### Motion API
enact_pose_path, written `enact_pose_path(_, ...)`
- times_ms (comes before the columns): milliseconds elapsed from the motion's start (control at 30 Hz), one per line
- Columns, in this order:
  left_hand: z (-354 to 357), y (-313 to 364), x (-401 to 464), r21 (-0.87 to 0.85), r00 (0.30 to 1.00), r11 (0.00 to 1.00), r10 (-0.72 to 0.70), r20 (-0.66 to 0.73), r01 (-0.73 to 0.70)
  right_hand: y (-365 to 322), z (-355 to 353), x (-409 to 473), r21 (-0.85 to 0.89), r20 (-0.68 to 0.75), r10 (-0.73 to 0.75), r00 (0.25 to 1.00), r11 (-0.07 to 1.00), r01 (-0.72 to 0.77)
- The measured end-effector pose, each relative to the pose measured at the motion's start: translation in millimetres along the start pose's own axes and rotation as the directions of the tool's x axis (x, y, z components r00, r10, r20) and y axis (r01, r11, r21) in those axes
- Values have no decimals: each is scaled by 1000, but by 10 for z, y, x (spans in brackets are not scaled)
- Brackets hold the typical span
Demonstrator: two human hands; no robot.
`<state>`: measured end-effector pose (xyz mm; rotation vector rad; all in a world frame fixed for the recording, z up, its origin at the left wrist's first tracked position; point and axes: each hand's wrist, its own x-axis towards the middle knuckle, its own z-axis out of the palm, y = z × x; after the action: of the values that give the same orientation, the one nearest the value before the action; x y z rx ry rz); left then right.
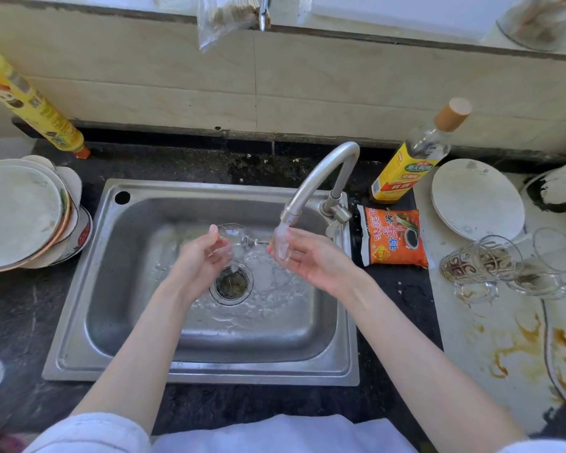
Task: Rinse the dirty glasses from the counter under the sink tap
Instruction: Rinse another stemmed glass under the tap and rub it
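— Looking through the head view, where is the glass?

— The stemmed glass (239,238) lies sideways over the sink (196,325), between both hands. The left hand (203,256) curls around its bowl; the right hand (311,259) holds the foot end under the tap (321,178), where water runs. The exact finger grip on the foot is blurred by the stream.

— How does it handle?

— Probably light, thin, fragile and slippery when wet; the bowl is likely the safer hold, not the stem.

— And the containers?

— The sink holds running water, with debris in its drain (231,282). Dirty glasses (490,263) wait on the right counter, brown residue inside. Stacked plates (20,217) sit left.
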<state>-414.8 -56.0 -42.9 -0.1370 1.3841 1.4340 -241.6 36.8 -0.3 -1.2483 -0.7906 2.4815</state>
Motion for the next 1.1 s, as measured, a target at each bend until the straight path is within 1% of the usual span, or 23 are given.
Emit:
enact_pose_path(100, -31, -17, -24, 59, 998, 997, 59, 3, -59, 86, -41, 41, 87, -61, 98, 993, 992, -92)
enact_pose_path(133, -30, -7, -53, 116, 995, 988, 100, 3, -100, 122, -67, 49, 104, -65, 135, 989, 986, -128)
enact_pose_path(200, 11, 11, -146, 310, 979, 930, 205, 7, -197, 193, -125, 73, 143, -79, 197, 977, 972, -184)
enact_pose_path(267, 93, 36, -248, 495, 947, 818, 319, 34, -293, 274, -190, 102, 229, -119, 250, 961, 949, -218)
enact_pose_path(300, 142, 45, -282, 555, 926, 758, 373, 61, -342, 305, -210, 108, 259, -127, 271, 954, 938, -231)
enact_pose_path(333, 191, 57, -312, 599, 900, 694, 422, 112, -400, 326, -218, 107, 268, -123, 284, 951, 932, -243)
enact_pose_path(367, 227, 63, -332, 642, 864, 607, 467, 187, -467, 344, -222, 105, 258, -117, 289, 950, 933, -252)
enact_pose_path(400, 268, 65, -350, 684, 817, 494, 506, 277, -537, 358, -226, 105, 251, -112, 289, 951, 934, -254)
enact_pose_path(467, 319, 39, -361, 695, 707, 283, 544, 452, -661, 384, -245, 122, 248, -124, 285, 951, 936, -248)
enact_pose_path(500, 342, 11, -366, 673, 656, 211, 547, 520, -709, 396, -260, 131, 262, -135, 285, 949, 934, -244)
enact_pose_path(567, 373, -64, -373, 610, 570, 130, 548, 613, -782, 419, -291, 147, 302, -149, 295, 944, 922, -241)
enact_pose_path(700, 411, -179, -384, 554, 491, 51, 537, 686, -831, 451, -347, 153, 314, -155, 313, 937, 915, -254)
enact_pose_path(767, 410, -216, -370, 546, 484, 35, 513, 709, -837, 455, -364, 152, 297, -164, 330, 929, 915, -273)
enact_pose_path(900, 410, -251, -325, 565, 509, 22, 463, 725, -825, 397, -415, 188, 250, -207, 351, 913, 921, -298)
enact_pose_path(967, 413, -258, -317, 582, 534, 35, 447, 717, -812, 303, -481, 239, 324, -265, 318, 910, 919, -227)
enact_pose_path(1033, 404, -276, -308, 599, 552, 39, 438, 709, -800, 175, -573, 326, 431, -329, 253, 910, 897, -93)
enact_pose_path(1100, 398, -298, -303, 604, 553, 27, 437, 710, -797, 37, -624, 388, 478, -381, 197, 903, 878, 10)
